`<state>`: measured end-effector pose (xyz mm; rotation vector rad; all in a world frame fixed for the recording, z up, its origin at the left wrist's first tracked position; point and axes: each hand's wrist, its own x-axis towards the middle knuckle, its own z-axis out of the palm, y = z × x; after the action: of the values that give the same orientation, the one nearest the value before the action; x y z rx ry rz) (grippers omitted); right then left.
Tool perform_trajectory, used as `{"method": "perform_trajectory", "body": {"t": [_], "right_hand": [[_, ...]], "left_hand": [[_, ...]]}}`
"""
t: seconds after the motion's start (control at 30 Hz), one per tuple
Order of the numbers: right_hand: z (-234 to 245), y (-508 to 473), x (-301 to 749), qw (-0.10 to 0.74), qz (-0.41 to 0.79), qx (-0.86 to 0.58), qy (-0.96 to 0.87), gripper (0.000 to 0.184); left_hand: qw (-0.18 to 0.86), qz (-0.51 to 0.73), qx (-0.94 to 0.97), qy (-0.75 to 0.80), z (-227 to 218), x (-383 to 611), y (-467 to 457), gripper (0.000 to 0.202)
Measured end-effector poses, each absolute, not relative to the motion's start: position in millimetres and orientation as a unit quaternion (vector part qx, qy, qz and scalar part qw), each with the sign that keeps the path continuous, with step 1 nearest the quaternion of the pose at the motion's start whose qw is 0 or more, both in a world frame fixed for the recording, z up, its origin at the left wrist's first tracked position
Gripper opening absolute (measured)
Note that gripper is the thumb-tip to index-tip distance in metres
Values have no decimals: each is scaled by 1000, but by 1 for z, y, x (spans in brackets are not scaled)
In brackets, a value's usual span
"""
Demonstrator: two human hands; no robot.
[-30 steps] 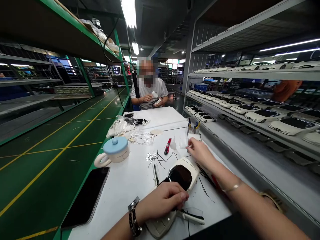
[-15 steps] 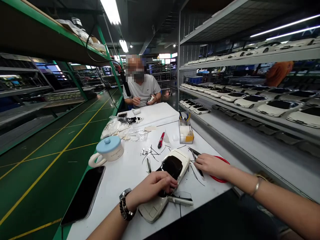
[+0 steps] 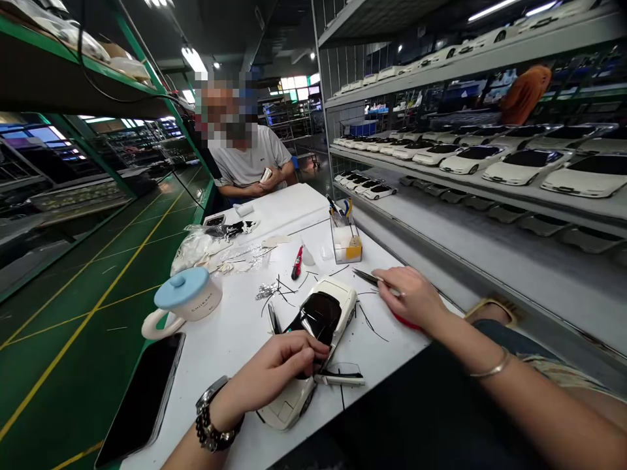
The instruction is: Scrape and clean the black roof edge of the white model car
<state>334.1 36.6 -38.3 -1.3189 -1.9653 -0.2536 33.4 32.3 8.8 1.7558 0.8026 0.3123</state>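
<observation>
A white model car [image 3: 337, 287] with a dark roof lies on the white table, both doors swung out. My left hand [image 3: 279, 365] rests across its windshield area, fingers curled down at the cabin beside the near open door [image 3: 343, 378]. Its fingertips are partly hidden, but they appear to grip the car. To the right, my right hand [image 3: 409, 297] has its fingers closed on dark pointed tweezers [image 3: 365, 277], tips facing left, apart from the car. Below that palm a red ring-shaped thing [image 3: 405, 321] shows in part. Thin black strips [image 3: 369, 320] lie beside the car.
A lidded mug [image 3: 191, 300] and a phone [image 3: 142, 398] stand at the table's left. Beyond the car are a red utility knife [image 3: 297, 262], a clear tool box [image 3: 347, 245] and plastic bags [image 3: 191, 251]. A co-worker [image 3: 249, 160] sits opposite. Shelves of model cars [image 3: 473, 158] line the right.
The view has shifted right and down. My right hand has lifted the tweezers from beside the car. My left hand stays on the car. The co-worker's hands have come together.
</observation>
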Motion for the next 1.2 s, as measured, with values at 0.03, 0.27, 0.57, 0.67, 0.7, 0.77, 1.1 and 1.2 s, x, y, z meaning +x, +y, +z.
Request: {"method": "perform_trajectory", "body": {"t": [0.03, 0.27, 0.57, 0.67, 0.7, 0.77, 1.1, 1.2], "right_hand": [[-38, 31, 329, 408, -84, -530, -739, 21], [-48, -35, 262, 617, 489, -492, -372, 26], [-56, -33, 237, 578, 592, -495, -265, 32], [-56, -31, 238, 575, 610, -480, -257, 33], [-57, -31, 238, 575, 613, -475, -258, 33], [-59, -31, 238, 574, 619, -468, -262, 34], [-67, -30, 239, 577, 624, -459, -257, 34], [-67, -31, 239, 577, 626, -448, -274, 33]], "left_hand": [[554, 132, 746, 345, 10, 34, 31, 40], [593, 136, 707, 361, 10, 35, 31, 43], [626, 146, 694, 325, 11, 36, 33, 42], [617, 140, 706, 319, 12, 34, 32, 40], [614, 138, 709, 318, 12, 34, 32, 40], [608, 136, 715, 317, 12, 33, 32, 39], [588, 125, 732, 320, 13, 33, 31, 40], [583, 123, 737, 318, 12, 32, 31, 39]]}}
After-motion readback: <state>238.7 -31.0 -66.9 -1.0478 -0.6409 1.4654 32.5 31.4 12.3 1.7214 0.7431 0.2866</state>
